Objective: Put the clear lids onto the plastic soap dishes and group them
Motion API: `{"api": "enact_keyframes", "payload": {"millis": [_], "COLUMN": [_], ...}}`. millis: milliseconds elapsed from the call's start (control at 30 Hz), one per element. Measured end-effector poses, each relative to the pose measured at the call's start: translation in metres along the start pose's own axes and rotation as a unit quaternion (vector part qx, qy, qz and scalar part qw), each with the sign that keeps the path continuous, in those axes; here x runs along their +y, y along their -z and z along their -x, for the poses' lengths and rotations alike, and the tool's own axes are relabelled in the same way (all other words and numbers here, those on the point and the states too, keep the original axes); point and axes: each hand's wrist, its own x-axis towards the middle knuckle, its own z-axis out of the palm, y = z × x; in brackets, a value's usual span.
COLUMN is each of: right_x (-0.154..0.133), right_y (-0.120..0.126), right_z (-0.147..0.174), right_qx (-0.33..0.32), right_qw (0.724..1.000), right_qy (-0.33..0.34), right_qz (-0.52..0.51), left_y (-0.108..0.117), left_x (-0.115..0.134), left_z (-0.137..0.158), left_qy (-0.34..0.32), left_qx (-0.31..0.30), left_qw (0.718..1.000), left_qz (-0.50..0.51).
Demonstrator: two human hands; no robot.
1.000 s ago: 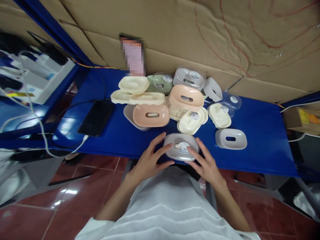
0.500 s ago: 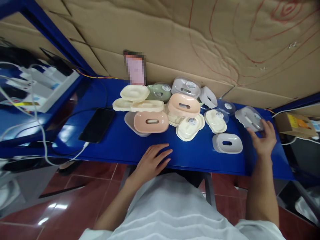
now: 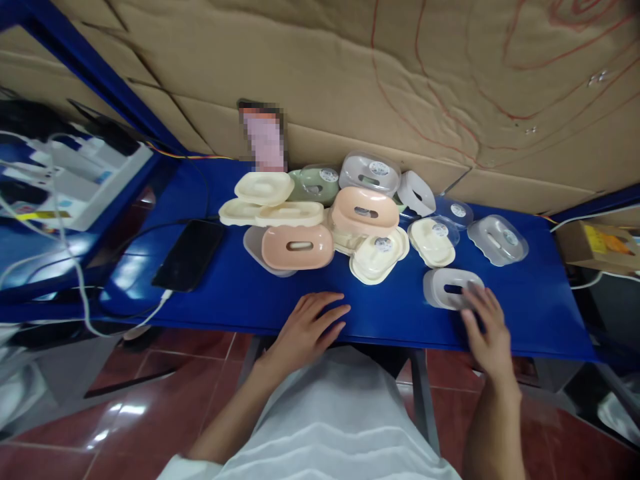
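Note:
My left hand [image 3: 309, 325] lies flat and empty on the blue table [image 3: 260, 287] near its front edge, fingers apart. My right hand [image 3: 484, 325] reaches over a grey slotted soap-box base [image 3: 443, 290], its fingertips touching the base's right end. A grey closed soap box with a clear lid [image 3: 497, 239] sits alone at the right. Behind, a heap of soap boxes holds a pink box [image 3: 298, 246], another pink one [image 3: 365, 209], cream trays [image 3: 379, 255] and a green box [image 3: 315, 185].
A black phone [image 3: 189, 254] on a white cable lies left of the heap. Cardboard sheets [image 3: 400, 87] back the table. A blue shelf with white boxes [image 3: 75, 173] stands left. A cardboard box [image 3: 600, 243] sits beyond the right end. Red tile floor lies below.
My right hand carried the grey lidded box from the front middle to the far right, let it go, then came back to the grey slotted base. My left hand stayed put.

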Motion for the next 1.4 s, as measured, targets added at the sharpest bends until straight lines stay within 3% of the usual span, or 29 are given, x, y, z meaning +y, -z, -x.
{"api": "enact_keyframes", "payload": {"millis": [100,233,367,600,667,833,967,1067,1167,1300,1400], "right_x": [-0.044,-0.081,-0.1,-0.125,-0.133,-0.168,-0.189,-0.182,-0.155,-0.098,-0.066], "right_y": [-0.013,-0.026,-0.038,-0.048,-0.05,-0.058,-0.056,-0.044,-0.027,-0.011,-0.012], "right_z": [0.035,0.048,0.027,-0.026,-0.029,-0.028,-0.038,-0.045,-0.04,-0.01,0.024], "right_qx": [-0.058,-0.01,0.044,0.038,0.022,-0.09,-0.085,-0.056,-0.028,0.03,0.014], "right_qw": [0.998,0.999,0.996,0.997,0.996,0.982,0.98,0.983,0.989,0.995,0.997], "right_qy": [-0.002,-0.02,-0.032,0.068,0.083,0.162,0.178,0.173,0.147,0.063,0.043], "right_qz": [-0.018,0.027,0.074,0.007,-0.009,-0.024,-0.015,-0.006,0.019,0.078,0.059], "left_y": [-0.003,-0.012,-0.021,-0.019,-0.016,-0.015,-0.008,0.002,0.012,0.023,0.024], "left_x": [0.009,0.015,0.016,0.014,0.013,0.0,-0.008,-0.01,-0.012,-0.017,-0.018], "left_z": [-0.013,-0.034,-0.044,-0.033,-0.027,-0.007,0.015,0.031,0.043,0.047,0.043], "left_qy": [0.003,0.012,0.016,0.051,0.051,0.051,0.063,0.064,0.077,0.086,0.07], "left_qx": [-0.012,-0.043,-0.067,-0.049,-0.04,-0.044,-0.012,0.005,0.011,0.043,0.06], "left_qw": [0.999,0.993,0.986,0.983,0.984,0.993,0.995,0.994,0.993,0.992,0.994], "left_qz": [-0.03,-0.109,-0.153,-0.168,-0.165,-0.094,-0.078,-0.089,-0.092,-0.083,-0.058]}}
